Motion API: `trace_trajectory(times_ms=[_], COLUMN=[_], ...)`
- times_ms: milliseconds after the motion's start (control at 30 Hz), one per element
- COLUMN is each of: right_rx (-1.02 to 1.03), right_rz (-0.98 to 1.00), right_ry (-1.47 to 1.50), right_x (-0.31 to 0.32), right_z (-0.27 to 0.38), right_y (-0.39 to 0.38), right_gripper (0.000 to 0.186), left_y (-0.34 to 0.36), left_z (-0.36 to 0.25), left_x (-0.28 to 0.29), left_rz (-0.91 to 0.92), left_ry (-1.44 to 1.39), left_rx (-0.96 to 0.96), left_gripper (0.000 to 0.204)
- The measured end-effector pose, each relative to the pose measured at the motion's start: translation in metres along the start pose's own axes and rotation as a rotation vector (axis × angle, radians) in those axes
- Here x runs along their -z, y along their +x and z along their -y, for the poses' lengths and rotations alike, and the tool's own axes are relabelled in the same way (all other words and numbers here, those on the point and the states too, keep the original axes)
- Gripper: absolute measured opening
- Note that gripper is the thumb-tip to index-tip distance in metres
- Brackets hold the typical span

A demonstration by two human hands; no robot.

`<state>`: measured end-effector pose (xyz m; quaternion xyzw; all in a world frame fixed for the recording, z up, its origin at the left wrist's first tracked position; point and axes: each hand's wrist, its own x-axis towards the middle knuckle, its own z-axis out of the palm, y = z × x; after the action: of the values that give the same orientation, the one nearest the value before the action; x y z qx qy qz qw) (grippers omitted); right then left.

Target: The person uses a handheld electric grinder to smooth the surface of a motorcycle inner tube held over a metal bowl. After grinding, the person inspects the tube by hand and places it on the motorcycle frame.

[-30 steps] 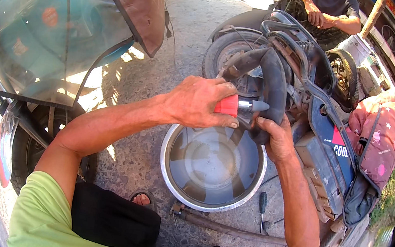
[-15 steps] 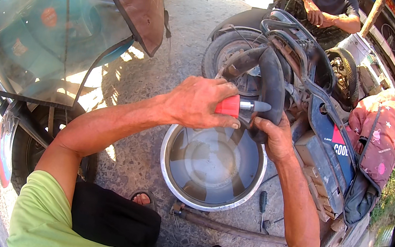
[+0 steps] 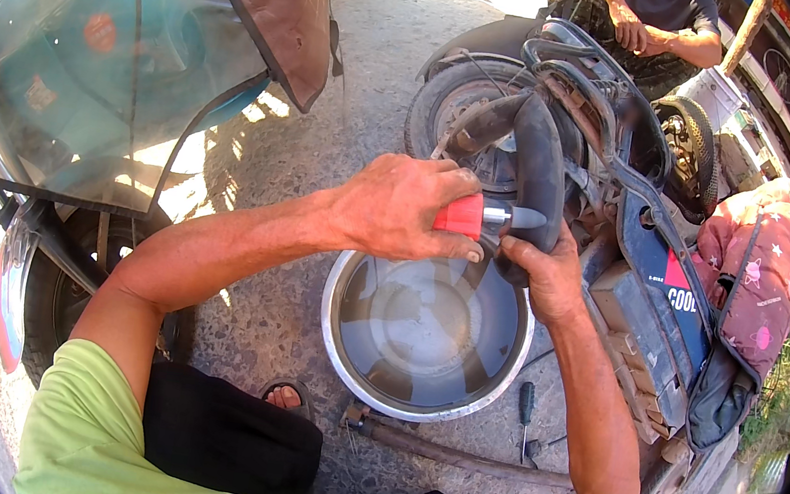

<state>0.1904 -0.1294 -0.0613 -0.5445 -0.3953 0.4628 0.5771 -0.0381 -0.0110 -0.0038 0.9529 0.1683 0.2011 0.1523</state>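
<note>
My left hand (image 3: 401, 205) is wrapped round a red rotary tool (image 3: 460, 215) with a silver collar and a grey cone-shaped tip. That tip points right and lies against or just over a black rubber inner tube (image 3: 538, 151); I cannot tell if it touches. With the thumb on top, my right hand (image 3: 553, 274) grips the tube's near end. The tube loops up toward the motorbike wheel (image 3: 431, 100). Below both hands stands a round metal basin (image 3: 330, 334) of water.
A long-handled tool (image 3: 467, 455) and a screwdriver (image 3: 526, 407) lie near the basin. At the right are the bike frame (image 3: 642, 181), a wooden-sided box (image 3: 640, 332) and a pink patterned cloth (image 3: 761, 268). A covered vehicle (image 3: 95, 84) stands left. Another person's hands (image 3: 637, 33) rest at the back.
The red tool and its tip have shifted slightly right over the tube. The tube's near part has moved a little; both hands keep their grip.
</note>
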Motion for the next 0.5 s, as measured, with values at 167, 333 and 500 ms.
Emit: trace_trajectory(times_ms=[167, 333, 500], right_rx=[0.012, 0.018, 0.041], right_rz=[-0.015, -0.029, -0.044], right_ry=[-0.031, -0.1, -0.125], right_x=[-0.004, -0.01, -0.01], right_z=[0.001, 0.004, 0.001], right_y=[-0.003, -0.005, -0.004], right_gripper=[0.04, 0.041, 0.041], left_y=[0.0, 0.001, 0.003], left_z=[-0.002, -0.003, -0.006], left_x=[-0.001, -0.001, -0.001], left_rz=[-0.012, -0.009, -0.035], left_ry=[0.006, -0.002, -0.028], left_rx=[-0.021, -0.029, -0.044], left_gripper=[0.066, 0.065, 0.063])
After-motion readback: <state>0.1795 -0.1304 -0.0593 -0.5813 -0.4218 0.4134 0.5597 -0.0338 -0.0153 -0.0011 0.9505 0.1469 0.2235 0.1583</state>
